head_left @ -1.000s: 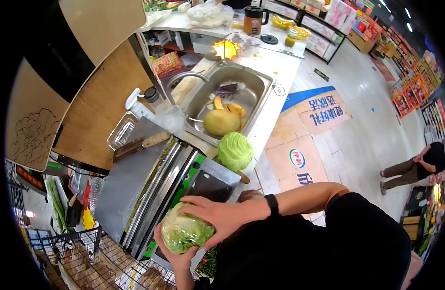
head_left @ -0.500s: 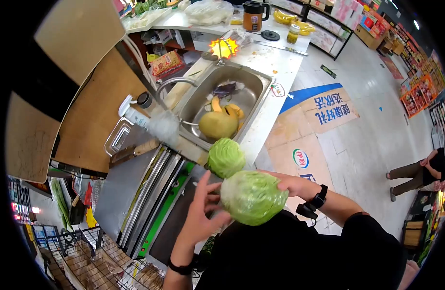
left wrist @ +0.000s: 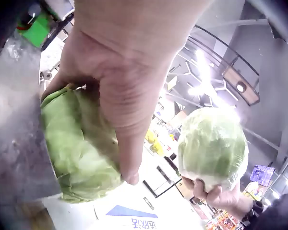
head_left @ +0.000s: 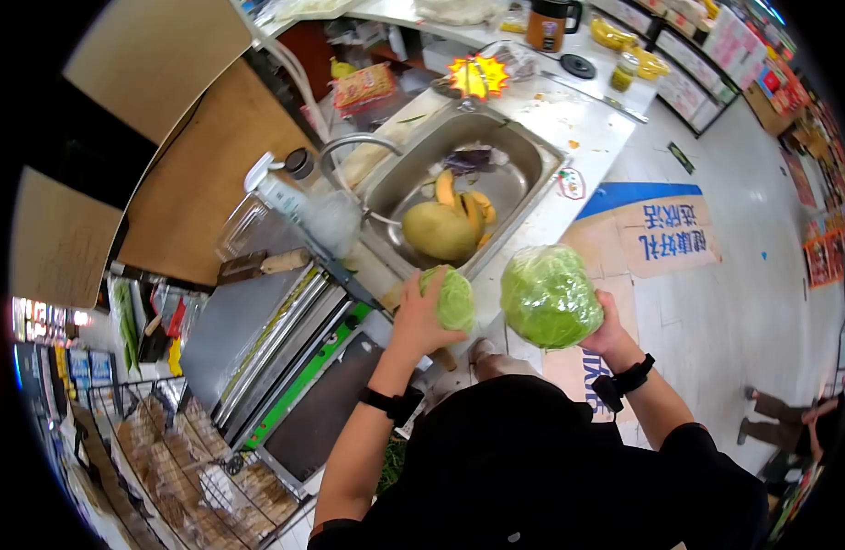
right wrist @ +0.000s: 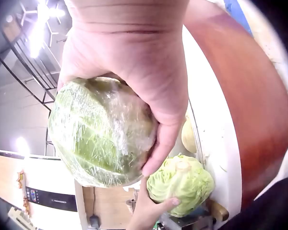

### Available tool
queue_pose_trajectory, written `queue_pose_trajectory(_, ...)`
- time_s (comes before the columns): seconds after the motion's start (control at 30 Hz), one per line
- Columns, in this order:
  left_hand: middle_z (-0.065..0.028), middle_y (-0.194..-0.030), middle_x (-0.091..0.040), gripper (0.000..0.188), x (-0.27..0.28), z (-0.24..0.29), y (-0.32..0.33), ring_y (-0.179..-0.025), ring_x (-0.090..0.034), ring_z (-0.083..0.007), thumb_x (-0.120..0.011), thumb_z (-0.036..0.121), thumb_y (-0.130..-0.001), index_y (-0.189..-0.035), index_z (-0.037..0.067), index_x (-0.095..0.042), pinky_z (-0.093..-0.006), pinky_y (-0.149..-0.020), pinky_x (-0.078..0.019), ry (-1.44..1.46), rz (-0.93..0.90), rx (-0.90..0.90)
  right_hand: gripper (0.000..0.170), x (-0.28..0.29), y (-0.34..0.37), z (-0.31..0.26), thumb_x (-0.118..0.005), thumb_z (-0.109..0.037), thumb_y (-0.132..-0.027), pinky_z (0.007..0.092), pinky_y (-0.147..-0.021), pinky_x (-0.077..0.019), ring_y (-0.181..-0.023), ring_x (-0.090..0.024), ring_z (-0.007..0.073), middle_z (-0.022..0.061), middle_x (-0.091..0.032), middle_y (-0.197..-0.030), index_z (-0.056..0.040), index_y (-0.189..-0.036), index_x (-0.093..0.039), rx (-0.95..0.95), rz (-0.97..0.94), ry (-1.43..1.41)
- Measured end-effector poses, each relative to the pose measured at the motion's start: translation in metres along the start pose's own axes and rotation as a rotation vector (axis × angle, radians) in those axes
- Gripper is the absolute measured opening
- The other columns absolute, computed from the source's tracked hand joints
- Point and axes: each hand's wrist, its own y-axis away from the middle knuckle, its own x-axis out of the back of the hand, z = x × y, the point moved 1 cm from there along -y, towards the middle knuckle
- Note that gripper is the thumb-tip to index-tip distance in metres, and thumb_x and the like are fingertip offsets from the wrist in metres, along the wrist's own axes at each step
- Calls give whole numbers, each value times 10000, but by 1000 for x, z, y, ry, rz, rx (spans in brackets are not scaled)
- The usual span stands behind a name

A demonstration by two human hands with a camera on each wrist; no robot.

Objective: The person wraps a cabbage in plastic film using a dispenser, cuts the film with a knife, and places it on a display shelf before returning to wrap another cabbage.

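My left hand (head_left: 417,316) curls round a small bare cabbage (head_left: 455,301) at the counter's edge beside the sink; the left wrist view shows thumb and fingers spread over its leaves (left wrist: 77,148). A larger cabbage (head_left: 551,295), wrapped in shiny clear film, is held up in my right hand (head_left: 609,325), above the floor side of the counter. In the right wrist view the right thumb and palm clasp the wrapped cabbage (right wrist: 103,132), with the bare one (right wrist: 181,184) lower right under the left hand (right wrist: 146,211).
The sink (head_left: 523,165) holds a cut melon (head_left: 438,231) and purple scraps. A wrapping machine (head_left: 280,367) stands at the left, with a wooden-handled knife (head_left: 285,261) and a spray bottle (head_left: 274,188) behind it. Wire baskets (head_left: 188,458) are at lower left. A person (head_left: 789,422) stands at far right.
The wrapped cabbage has moved right and up in my right hand. My left hand has left its side and taken hold of the bare cabbage. The head view has shifted.
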Motion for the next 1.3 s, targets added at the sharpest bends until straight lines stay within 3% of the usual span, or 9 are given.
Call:
queue_pose_trajectory(0.27, -251, -1456, -409, 950, 8, -9, 9, -1323, -442, -468, -947, 384, -519, -1358, 161, -563, -507, -1114, -403, 57, 72, 79, 809, -23, -44, -21, -611, -599, -895, 521, -1138, -405, -1339, -522, 343, 163, -531, -1473, -65, -1484, -461, -23, -71, 88)
queue_pose_trajectory(0.33, -233, -1447, -418, 931, 23, -1, 21, -1317, -447, -456, -947, 379, -524, -1346, 160, -568, -509, -1105, -409, 66, 173, 72, 779, -28, -53, -22, -502, -644, -926, 553, -1113, -419, -1329, -523, 365, 158, -525, -1478, -99, -1483, -477, -19, -77, 139)
queue_pose_trajectory(0.5, -208, -1419, -444, 961, 78, 29, 74, -1329, -451, -399, -973, 338, -517, -1349, 106, -552, -487, -1104, -402, 255, 491, 68, 788, -64, -75, -14, -516, -645, -919, 568, -1109, -419, -1342, -515, 361, 145, -515, -1491, -110, -1494, -460, -120, -163, 101)
queue_pose_trajectory(0.63, -153, -1415, -464, 1129, 116, 17, 146, -1323, -488, -306, -996, 298, -507, -1443, 48, -417, -435, -1110, -418, 627, 723, 160, 806, -89, -97, 11, -613, -578, -895, 541, -1133, -415, -1361, -505, 342, 162, -515, -1485, -85, -1508, -432, -252, -247, 100)
queue_pose_trajectory(0.77, -208, -1439, -453, 1371, 152, 13, 234, -1297, -534, -351, -990, 284, -560, -1612, 119, -127, -485, -1054, -507, 964, 1046, 207, 798, -117, -116, 56, -694, -439, -869, 474, -1133, -429, -1361, -509, 311, 149, -497, -1495, -76, -1518, -406, -339, -283, 320)
queue_pose_trajectory(0.9, -187, -1506, -385, 1296, 167, -15, 316, -1363, -467, -363, -965, 315, -607, -1609, 119, -166, -513, -1088, -473, 983, 1315, 290, 952, -225, -122, 103, -817, -364, -769, 417, -1105, -437, -1382, -457, 304, 145, -438, -1508, -65, -1536, -339, -66, -491, 924)
queue_pose_trajectory(1.0, -167, -1531, -363, 1233, 173, -49, 362, -1388, -433, -372, -930, 366, -658, -1605, 120, -179, -537, -1115, -436, 977, 1440, 337, 1028, -274, -130, 143, -880, -415, -668, 439, -1099, -434, -1379, -451, 337, 187, -405, -1516, -99, -1516, -392, 348, -819, 1484)
queue_pose_trajectory(1.13, -138, -1542, -372, 939, 185, -79, 393, -1411, -414, -360, -813, 403, -794, -1550, 169, -306, -571, -1118, -428, 1006, 1453, 304, 985, -309, -130, 210, -877, -345, -640, 478, -1095, -439, -1365, -412, 443, 217, -383, -1486, -219, -1506, -425, 602, -1099, 1736)
queue_pose_trajectory(1.3, -154, -1539, -366, 1063, 202, -101, 404, -1403, -416, -362, -860, 383, -741, -1577, 133, -254, -541, -1129, -418, 974, 1416, 280, 987, -311, -135, 259, -887, -363, -611, 548, -1112, -405, -1388, -378, 482, 225, -316, -1560, -269, -1492, -452, 807, -1385, 1755)
